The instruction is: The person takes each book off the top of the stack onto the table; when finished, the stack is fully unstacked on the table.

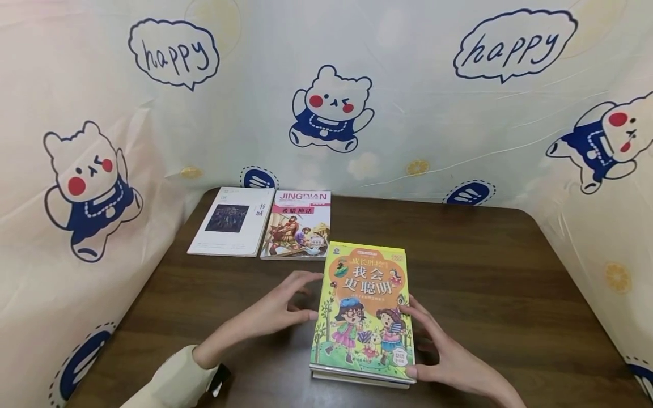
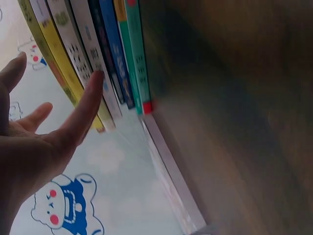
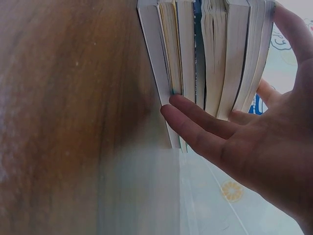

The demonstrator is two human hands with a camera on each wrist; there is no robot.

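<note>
A stack of several books stands on the table, topped by a yellow-green book (image 1: 364,311) with two cartoon children on its cover. The left hand (image 1: 278,306) is at the stack's left side, fingers spread; in the left wrist view this hand (image 2: 54,132) has a fingertip at the spines (image 2: 80,54). On the opposite side, the right hand (image 1: 449,354) has its fingers along the stack's edge. The right wrist view shows the right hand (image 3: 254,127) with extended fingers against the page edges (image 3: 215,63) of the books.
On the brown wooden table (image 1: 484,272), a white book (image 1: 250,226) with a dark picture lies at the back left, beside a book titled JINGDIAN (image 1: 296,232). A patterned curtain (image 1: 408,113) with bear drawings surrounds the table's back and sides.
</note>
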